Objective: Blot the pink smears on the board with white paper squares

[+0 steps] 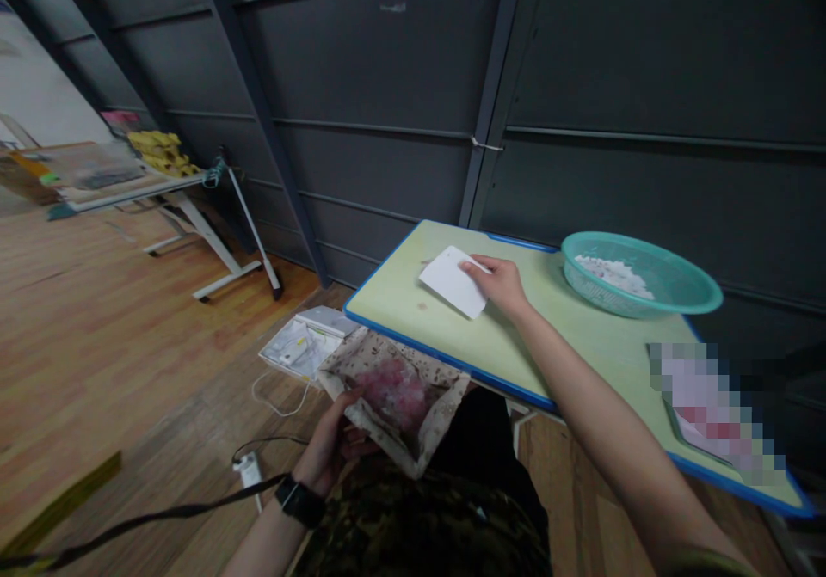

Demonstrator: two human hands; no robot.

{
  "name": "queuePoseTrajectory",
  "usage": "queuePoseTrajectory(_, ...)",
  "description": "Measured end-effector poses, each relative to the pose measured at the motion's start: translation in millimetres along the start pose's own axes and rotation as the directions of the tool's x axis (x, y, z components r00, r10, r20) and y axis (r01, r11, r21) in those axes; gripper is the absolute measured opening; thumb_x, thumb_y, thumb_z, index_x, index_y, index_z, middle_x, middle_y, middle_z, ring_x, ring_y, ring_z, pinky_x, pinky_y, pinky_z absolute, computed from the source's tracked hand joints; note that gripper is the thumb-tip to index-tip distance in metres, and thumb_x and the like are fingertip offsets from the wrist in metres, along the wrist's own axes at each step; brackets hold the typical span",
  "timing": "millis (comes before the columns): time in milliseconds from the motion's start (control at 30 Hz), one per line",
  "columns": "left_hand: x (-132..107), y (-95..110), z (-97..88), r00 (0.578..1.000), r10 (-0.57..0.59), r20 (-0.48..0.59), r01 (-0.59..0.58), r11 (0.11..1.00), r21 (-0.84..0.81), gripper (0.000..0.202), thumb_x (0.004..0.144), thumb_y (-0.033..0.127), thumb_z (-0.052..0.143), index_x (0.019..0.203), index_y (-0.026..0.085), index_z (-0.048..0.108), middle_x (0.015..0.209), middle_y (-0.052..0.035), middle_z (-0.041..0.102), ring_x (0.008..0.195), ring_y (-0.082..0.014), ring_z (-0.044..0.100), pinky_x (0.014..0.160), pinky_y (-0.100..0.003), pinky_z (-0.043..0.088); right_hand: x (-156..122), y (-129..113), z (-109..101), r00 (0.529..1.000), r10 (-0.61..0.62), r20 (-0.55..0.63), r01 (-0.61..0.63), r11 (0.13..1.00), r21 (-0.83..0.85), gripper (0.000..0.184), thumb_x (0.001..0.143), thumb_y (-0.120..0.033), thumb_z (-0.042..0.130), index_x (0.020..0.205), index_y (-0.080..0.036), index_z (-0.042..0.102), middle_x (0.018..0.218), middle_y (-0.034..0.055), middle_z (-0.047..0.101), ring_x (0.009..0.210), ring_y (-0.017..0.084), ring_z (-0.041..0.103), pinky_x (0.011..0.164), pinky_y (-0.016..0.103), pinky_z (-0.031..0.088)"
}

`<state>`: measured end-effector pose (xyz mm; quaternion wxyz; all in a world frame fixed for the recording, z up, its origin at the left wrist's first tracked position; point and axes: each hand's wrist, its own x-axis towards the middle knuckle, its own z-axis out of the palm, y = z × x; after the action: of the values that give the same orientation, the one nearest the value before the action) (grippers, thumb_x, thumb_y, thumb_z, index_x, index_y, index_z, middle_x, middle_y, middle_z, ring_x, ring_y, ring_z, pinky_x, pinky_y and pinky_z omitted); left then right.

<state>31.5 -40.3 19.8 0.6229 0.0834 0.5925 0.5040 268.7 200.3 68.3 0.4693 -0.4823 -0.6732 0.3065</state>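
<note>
My right hand (pixel 496 283) pinches a flat white card-like scraper (pixel 452 280) with rounded corners, held over the pale yellow tabletop (pixel 400 276). Below the table's front edge, my left hand (pixel 345 431) grips the near left side of a speckled, stained open box (pixel 442 426). Pink and whitish bits (pixel 393 388) lie inside that box, too blurred to name. The box sits close against my body, just under the blue table rim. Some left fingers are hidden behind the box wall.
A teal plastic basket (pixel 684 289) with white pieces stands at the table's back right; a blurred-out object (pixel 703 414) lies nearer. A white tray-like case (pixel 300 349), cable and power strip (pixel 249 472) are low on the left. Another table (pixel 129 192) stands farther left, beside dark wall panels.
</note>
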Motion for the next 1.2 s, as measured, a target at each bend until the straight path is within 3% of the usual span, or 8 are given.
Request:
queuePoseTrajectory(100, 1.8, 0.5, -2.5, 1.0, 0.008, 0.011, -0.008, 1.0, -0.005, 0.021, 0.077, 0.032, 0.065, 0.089, 0.018, 0.055, 0.068, 0.0004, 0.063, 0.05, -0.0139, 0.059, 0.054, -0.031, 0.056, 3.1, 3.7, -1.8, 0.99, -0.123, -0.075, 0.107, 0.976, -0.191, 0.041, 0.079, -0.049, 0.06, 0.104, -0.019, 0.073, 0.104, 0.0085, 0.073, 0.088, 0.027, 0.068, 0.073, 0.034, 0.05)
queuePoseTrajectory(233, 5.2, -0.1, -5.2, 1.0, -0.016, 0.018, 0.017, 0.999, -0.031, 0.019, 0.076, 0.03, 0.065, 0.089, 0.019, 0.055, 0.068, 0.0006, 0.064, 0.05, -0.0144, 0.061, 0.059, -0.033, 0.057, -1.4, -5.5, 5.1, 0.955, -0.286, 0.078, 0.29, 0.847, -0.446, 0.036, 0.089, -0.045, 0.05, 0.11, -0.025, 0.071, 0.106, 0.0047, 0.072, 0.086, 0.024, 0.069, 0.073, 0.031, 0.048)
queuePoseTrajectory(367, 8.3, -2.8, -7.0, 1.0, -0.006, 0.014, 0.006, 1.0, -0.026, 0.018, 0.077, 0.03, 0.064, 0.087, 0.02, 0.055, 0.066, 0.0009, 0.063, 0.05, -0.0136, 0.06, 0.057, -0.032, 0.057, -8.8, -19.9, 15.3, 0.92, -0.333, 0.206, 0.38, 0.628, -0.679, 0.038, 0.093, -0.045, 0.043, 0.119, -0.028, 0.066, 0.098, 0.005, 0.075, 0.077, 0.022, 0.069, 0.064, 0.029, 0.043)
queuePoseTrajectory(433, 8.5, -3.5, -7.1, 1.0, -0.012, 0.012, 0.012, 1.0, -0.022, 0.018, 0.077, 0.031, 0.064, 0.087, 0.019, 0.054, 0.065, 0.001, 0.062, 0.049, -0.0132, 0.06, 0.056, -0.031, 0.057, -13.0, -24.6, 18.9, 0.899, -0.334, 0.283, 0.428, 0.535, -0.729, 0.038, 0.095, -0.044, 0.04, 0.121, -0.03, 0.064, 0.093, 0.0048, 0.075, 0.071, 0.02, 0.069, 0.06, 0.027, 0.04)
queuePoseTrajectory(533, 6.5, -2.8, -5.3, 1.0, -0.011, 0.014, 0.012, 0.999, -0.036, 0.019, 0.076, 0.031, 0.064, 0.088, 0.019, 0.055, 0.066, 0.0011, 0.062, 0.05, -0.0137, 0.061, 0.053, -0.03, 0.056, -18.5, -27.6, 18.8, 0.875, -0.332, 0.353, 0.477, 0.47, -0.742, 0.037, 0.096, -0.041, 0.039, 0.119, -0.031, 0.065, 0.091, 0.0044, 0.076, 0.068, 0.017, 0.067, 0.057, 0.025, 0.037)
queuePoseTrajectory(767, 0.7, 0.6, -0.7, 1.0, -0.011, -0.009, 0.011, 0.999, -0.034, 0.019, 0.075, 0.028, 0.066, 0.088, 0.02, 0.054, 0.065, 0.0022, 0.063, 0.044, -0.0126, 0.057, 0.044, -0.028, 0.052, -18.2, -23.4, 0.5, 0.893, -0.349, 0.286, 0.44, 0.54, -0.717, 0.04, 0.094, -0.046, 0.041, 0.116, -0.028, 0.068, 0.088, 0.0062, 0.076, 0.071, 0.018, 0.068, 0.06, 0.026, 0.038)
queuePoseTrajectory(1000, 8.0, -4.7, -6.0, 1.0, -0.012, 0.005, 0.012, 1.0, -0.015, 0.024, 0.076, 0.031, 0.065, 0.095, 0.019, 0.056, 0.068, -0.0006, 0.064, 0.05, -0.0156, 0.062, 0.052, -0.033, 0.057, -9.0, -20.5, -6.5, 0.921, -0.349, 0.175, 0.37, 0.637, -0.676, 0.036, 0.092, -0.045, 0.046, 0.112, -0.027, 0.07, 0.098, 0.0054, 0.075, 0.08, 0.02, 0.069, 0.066, 0.027, 0.042)
queuePoseTrajectory(1200, 6.2, -3.4, -3.6, 1.0, -0.021, 0.016, 0.021, 1.0, -0.011, 0.02, 0.079, 0.029, 0.062, 0.095, 0.018, 0.058, 0.069, -0.0031, 0.067, 0.052, -0.0168, 0.064, 0.051, -0.032, 0.057, -5.6, -17.8, -15.2, 0.929, -0.342, 0.141, 0.33, 0.594, -0.733, 0.034, 0.091, -0.043, 0.046, 0.105, -0.027, 0.073, 0.092, 0.0062, 0.075, 0.079, 0.023, 0.069, 0.066, 0.028, 0.041)
